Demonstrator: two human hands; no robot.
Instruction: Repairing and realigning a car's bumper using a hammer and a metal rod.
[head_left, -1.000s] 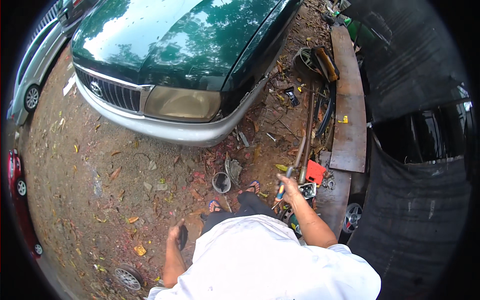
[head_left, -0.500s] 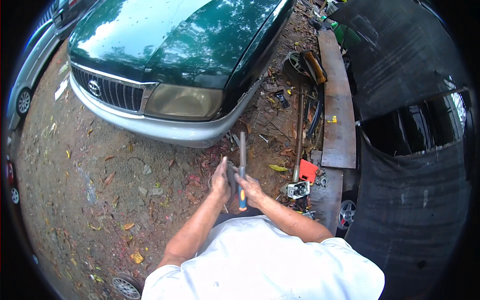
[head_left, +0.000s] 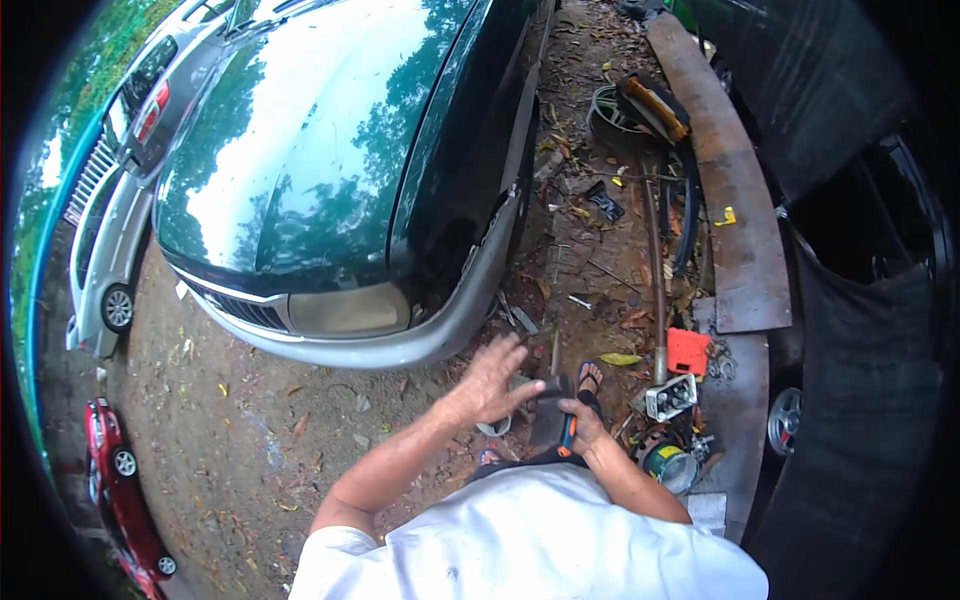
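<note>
My left hand (head_left: 488,388) is raised in front of me with its fingers spread, holding nothing. Its thumb reaches close to a flat dark grey piece (head_left: 549,422); whether they touch I cannot tell. Closed around that piece and a tool with an orange-and-blue handle (head_left: 568,436) is my right hand (head_left: 590,430). The tool's metal shaft is mostly hidden or blurred. Beneath both hands are my sandalled feet, and a pale round rim (head_left: 494,428) shows partly behind my left hand.
A green car (head_left: 330,200) with a silver bumper (head_left: 390,350) stands ahead. To the right lie a long rusty pole (head_left: 655,270), a red-orange case (head_left: 688,352), a white metal part (head_left: 671,398), a green round container (head_left: 672,468) and a brown board (head_left: 740,250). Leaves litter the dirt.
My left hand has come away from the right and opened. My right hand has shifted right with the tool, whose shaft no longer shows clearly. The view has turned, revealing more cars.
</note>
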